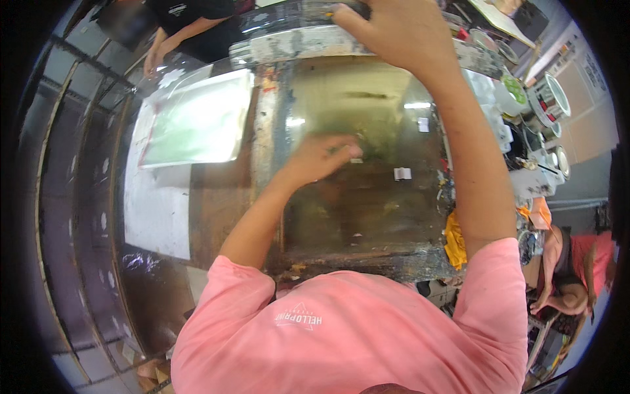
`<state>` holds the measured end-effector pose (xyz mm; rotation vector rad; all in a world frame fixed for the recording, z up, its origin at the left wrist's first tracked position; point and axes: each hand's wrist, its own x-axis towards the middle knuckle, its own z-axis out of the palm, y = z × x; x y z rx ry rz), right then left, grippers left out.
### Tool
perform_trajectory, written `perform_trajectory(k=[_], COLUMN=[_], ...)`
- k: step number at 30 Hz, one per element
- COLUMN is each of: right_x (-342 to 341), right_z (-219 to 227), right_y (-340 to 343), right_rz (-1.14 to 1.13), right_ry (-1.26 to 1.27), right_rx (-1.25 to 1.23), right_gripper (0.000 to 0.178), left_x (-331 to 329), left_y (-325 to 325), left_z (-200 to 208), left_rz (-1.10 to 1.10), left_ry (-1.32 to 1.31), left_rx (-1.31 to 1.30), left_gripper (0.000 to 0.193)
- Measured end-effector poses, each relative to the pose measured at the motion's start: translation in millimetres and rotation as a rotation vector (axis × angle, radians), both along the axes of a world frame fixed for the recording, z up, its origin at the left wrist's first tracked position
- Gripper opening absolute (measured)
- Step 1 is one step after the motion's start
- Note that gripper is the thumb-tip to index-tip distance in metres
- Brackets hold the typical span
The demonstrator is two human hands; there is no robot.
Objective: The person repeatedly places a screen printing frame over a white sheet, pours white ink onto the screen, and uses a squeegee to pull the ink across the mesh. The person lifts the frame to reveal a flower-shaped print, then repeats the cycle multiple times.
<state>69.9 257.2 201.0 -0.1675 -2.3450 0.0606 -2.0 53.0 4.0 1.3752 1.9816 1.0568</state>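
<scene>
My left hand (321, 157) is over the middle of a glossy, see-through sheet or panel (367, 210) on the worktable. Its fingers reach to the right and are slightly blurred; I make out nothing in them. Beside its thumb tip is a tiny pale piece (356, 161). Two small white pieces, one (402, 173) nearer and one (423, 124) farther, lie on the right part of the panel. My right hand (400, 33) stretches past the panel's far edge, above a paint-stained white bar (295, 44). Its thumb stands apart; the other fingers are cut off by the picture's top.
To the left, a pale green-white framed panel (203, 121) rests on white paper (154, 210). Tubs and a white bucket (550, 98) crowd the right side, near an orange cloth (454, 240). Another person's arm (177, 39) shows at the far left; someone in red (587, 269) sits at right.
</scene>
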Motion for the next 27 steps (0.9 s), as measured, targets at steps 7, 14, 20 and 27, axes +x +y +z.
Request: perform_trajectory(k=[7,14,20,27], right_x=[2,-3,-2,-6], right_z=[2,1,1,4], right_y=[-4,1,-3,4], right_rz=[-0.017,-0.019,-0.018,-0.062], right_ry=[0.031,-0.011,-0.023,-0.03], right_rx=[0.037,0.101,0.067,0.067], right_gripper=[0.04,0.043,0.044,0.047], left_x=[-104,-125,-135,-35], left_y=[-165,-195,-185,-66], left_z=[-15,-42,-1,-1], left_rz=[0.733,0.733,0.75,0.311], left_ry=[0.847,0.833,0.764,0.677], left_rx=[0.055,-0.396,-0.208,-0.217], left_gripper=[0.046,0.055,0.047,0.052])
